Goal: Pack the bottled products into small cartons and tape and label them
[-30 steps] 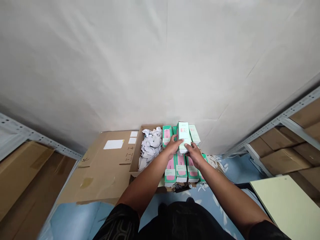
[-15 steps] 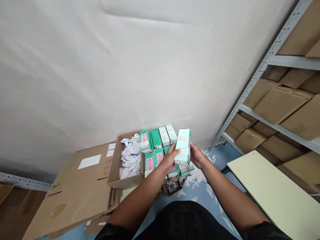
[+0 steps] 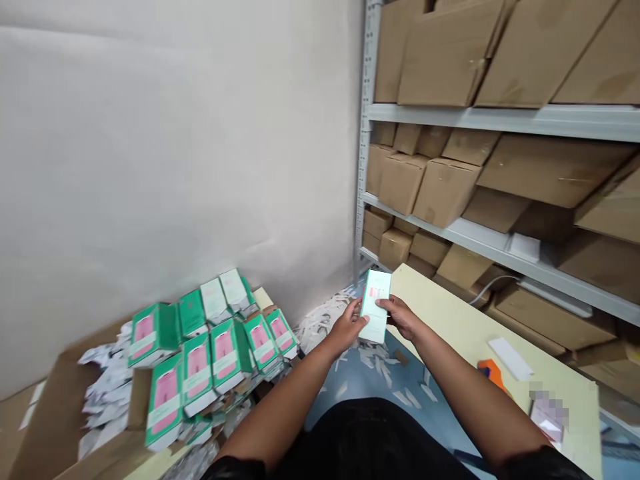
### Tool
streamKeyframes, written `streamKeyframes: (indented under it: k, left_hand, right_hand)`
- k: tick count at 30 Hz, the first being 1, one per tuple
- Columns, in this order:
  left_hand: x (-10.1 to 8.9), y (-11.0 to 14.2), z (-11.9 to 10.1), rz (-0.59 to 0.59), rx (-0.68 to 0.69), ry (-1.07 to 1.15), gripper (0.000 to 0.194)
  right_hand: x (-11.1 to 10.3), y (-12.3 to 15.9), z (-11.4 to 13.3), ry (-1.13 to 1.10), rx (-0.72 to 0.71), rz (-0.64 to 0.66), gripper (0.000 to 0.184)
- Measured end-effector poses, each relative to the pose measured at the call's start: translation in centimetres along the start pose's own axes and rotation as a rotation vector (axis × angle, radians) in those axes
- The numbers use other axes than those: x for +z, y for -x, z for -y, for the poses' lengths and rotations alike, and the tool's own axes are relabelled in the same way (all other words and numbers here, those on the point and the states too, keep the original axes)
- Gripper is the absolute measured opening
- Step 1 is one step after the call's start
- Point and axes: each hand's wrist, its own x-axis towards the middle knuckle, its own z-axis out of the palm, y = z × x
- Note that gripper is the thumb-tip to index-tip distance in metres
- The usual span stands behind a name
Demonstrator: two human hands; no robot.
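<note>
Between my two hands is a pale green and white carton [image 3: 376, 313] with small pink and red printing, held upright in front of me. My left hand [image 3: 349, 327] grips its left edge, thumb on the front face. From the right, my right hand [image 3: 403, 316] clasps it with the thumb across the front. Both hands' fingertips behind the carton are hidden. To the left stand several similar green boxes [image 3: 227, 357] with pink pictures, in rows. Next to them a cardboard box [image 3: 55, 407] holds crumpled white paper [image 3: 107, 380].
At right a pale yellow table [image 3: 450, 333] carries an orange item [image 3: 493, 375], a white strip [image 3: 511, 358] and a partly blurred flat item. Metal shelving [image 3: 500, 120] full of cardboard boxes rises behind it. Paper scraps [image 3: 325, 313] litter the blue floor.
My view has swung right, bringing the table and shelving into the middle. Both hands still hold the carton, now over the floor near the table rather than in front of the stacked boxes.
</note>
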Motion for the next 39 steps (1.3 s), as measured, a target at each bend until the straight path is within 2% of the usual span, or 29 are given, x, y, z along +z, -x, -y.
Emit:
streamKeyframes:
  k: [2,4,9,13,16,19,23,26,29,33,35,37,39]
  left_hand:
    - [1.9,-1.6,0.5,-0.014,-0.041,-0.109,0.068]
    - [2.8,-2.8,1.1,-0.02,-0.111,-0.205,0.058]
    - [2.4,-5.9,2.8,0.126,-0.268,-0.342,0.043]
    - [2.5,-9.8,4.4,0.251,-0.305,-0.376,0.033]
    - [3.2,-13.3,5.0,0.358,-0.303,-0.421,0.034]
    - [3.8,-16.8,5.0,0.478,-0.268,-0.527,0.037]
    - [4.7,-21.4,5.1,0.633,-0.236,-0.636,0.037]
    - [6.3,-23.9,5.5,0.74,-0.219,-0.669,0.037]
    - [9.0,-25.4,5.7,0.819,-0.142,-0.707,0.039]
    - [13.4,-26.6,5.5,0.839,0.047,-0.762,0.056]
    - [15.4,-27.0,5.7,0.86,0.123,-0.751,0.063]
    - [17.1,-27.1,6.1,0.886,0.162,-0.739,0.064]
    - [18.2,-26.9,6.6,0.879,0.164,-0.756,0.061]
  right_hand:
    - [-3.9,-0.1,-0.7,0.005,-0.045,-0.103,0.032]
    - [-7.7,-0.4,-2.0,0.025,-0.08,-0.241,0.035]
    - [-15.6,-1.0,-5.9,0.238,-0.106,-0.603,0.044]
    - [-19.6,-1.5,-8.2,0.462,0.024,-0.796,0.045]
    - [-21.3,-2.6,-9.4,0.553,0.097,-0.866,0.049]
    - [-22.2,-4.2,-10.9,0.54,0.103,-0.907,0.055]
    - [-22.4,-5.8,-13.5,0.455,0.023,-0.902,0.069]
    - [-22.2,-5.7,-15.1,0.445,0.047,-0.885,0.077]
    - [-22.9,-5.0,-15.5,0.533,0.078,-0.823,0.082]
    - [-25.0,-4.5,-14.7,0.721,-0.015,-0.712,0.083]
    - [-26.0,-4.6,-14.0,0.747,-0.014,-0.687,0.081]
    - [-26.6,-4.6,-13.5,0.73,0.051,-0.712,0.079]
    - [-26.6,-4.3,-13.1,0.642,0.132,-0.793,0.073]
